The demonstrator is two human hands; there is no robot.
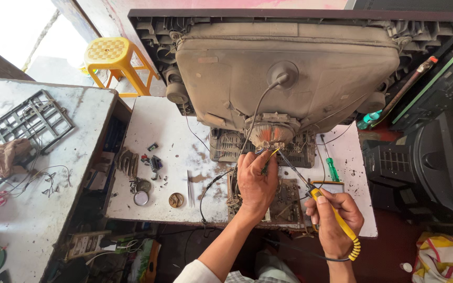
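An open old television with its dusty grey picture tube (289,73) faces away on a white workbench (169,136). My left hand (256,181) reaches to the tube's neck beneath the copper-wound yoke (271,131), fingers pinched on small wires or a part there. My right hand (335,217) grips a yellow-handled soldering iron (331,209), its thin tip slanting up-left toward the same spot by the neck. A circuit board (284,196) lies beneath both hands.
A green screwdriver (332,169), small screws, a round tin (141,197) and loose parts lie on the bench. A second table (32,209) at left holds a metal grille and rags. A yellow stool (112,57) stands behind; black television casings (425,167) stand right.
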